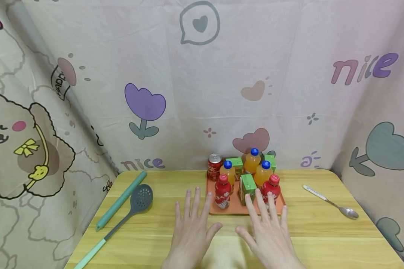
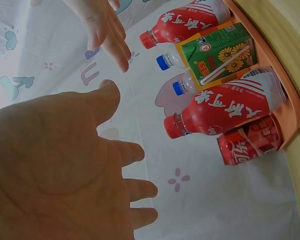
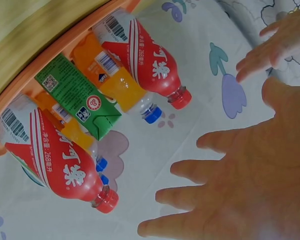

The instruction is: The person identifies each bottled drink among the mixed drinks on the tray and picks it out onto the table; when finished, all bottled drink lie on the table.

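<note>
Both hands hover palm down with fingers spread, holding nothing. My left hand point(image 1: 190, 233) is in front of the orange tray's point(image 1: 229, 213) left corner. My right hand point(image 1: 267, 233) lies before its right part, fingertips overlapping the view of a red-capped cola bottle point(image 1: 271, 186) and a green drink carton point(image 1: 247, 186). Another red-capped bottle point(image 1: 223, 192) stands at the tray's front left. Behind are orange drink bottles with blue caps point(image 1: 253, 161), more green cartons point(image 1: 235, 164) and a red cola can point(image 1: 214, 166). The left wrist view shows a carton's straw point(image 2: 225, 65).
On the table's left lie a teal rod point(image 1: 121, 200) and a slotted skimmer point(image 1: 141, 198) with a mint handle. A metal spoon point(image 1: 348, 212) with a pale handle lies on the right. A patterned curtain point(image 1: 202, 93) hangs behind the table point(image 1: 316, 239) and at both sides.
</note>
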Demonstrator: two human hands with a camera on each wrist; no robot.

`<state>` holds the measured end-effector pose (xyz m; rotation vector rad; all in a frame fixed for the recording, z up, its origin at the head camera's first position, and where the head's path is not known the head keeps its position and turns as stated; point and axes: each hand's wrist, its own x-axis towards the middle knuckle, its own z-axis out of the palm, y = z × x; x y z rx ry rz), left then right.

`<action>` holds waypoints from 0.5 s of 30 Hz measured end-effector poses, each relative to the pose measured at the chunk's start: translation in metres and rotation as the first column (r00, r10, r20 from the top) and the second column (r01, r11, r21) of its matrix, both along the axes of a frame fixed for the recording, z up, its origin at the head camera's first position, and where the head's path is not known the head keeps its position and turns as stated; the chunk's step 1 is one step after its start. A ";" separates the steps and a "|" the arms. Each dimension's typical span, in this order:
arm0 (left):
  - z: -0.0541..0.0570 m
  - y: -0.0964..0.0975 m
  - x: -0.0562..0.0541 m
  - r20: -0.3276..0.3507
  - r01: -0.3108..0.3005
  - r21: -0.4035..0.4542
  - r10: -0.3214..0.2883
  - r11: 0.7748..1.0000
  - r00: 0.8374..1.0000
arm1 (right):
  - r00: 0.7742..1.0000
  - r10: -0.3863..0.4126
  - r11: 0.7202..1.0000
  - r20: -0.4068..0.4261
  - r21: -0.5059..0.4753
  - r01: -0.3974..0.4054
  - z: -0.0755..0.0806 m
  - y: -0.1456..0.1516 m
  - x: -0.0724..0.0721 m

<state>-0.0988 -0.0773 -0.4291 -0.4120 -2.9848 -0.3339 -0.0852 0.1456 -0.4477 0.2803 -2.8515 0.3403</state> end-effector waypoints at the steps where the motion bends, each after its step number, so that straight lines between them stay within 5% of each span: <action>1: 0.000 0.000 0.001 -0.005 0.003 0.001 -0.003 1.000 1.000 | 1.000 0.001 1.000 0.000 0.001 -0.001 0.000 0.000 0.001; 5: 0.001 -0.001 0.003 -0.020 0.006 0.000 -0.006 1.000 1.000 | 1.000 0.002 1.000 -0.023 -0.009 -0.003 0.003 -0.001 0.000; 15: 0.002 -0.006 -0.007 0.017 0.027 0.095 -0.029 0.995 0.999 | 0.999 -0.035 0.968 -0.029 -0.251 0.026 0.006 0.032 -0.019</action>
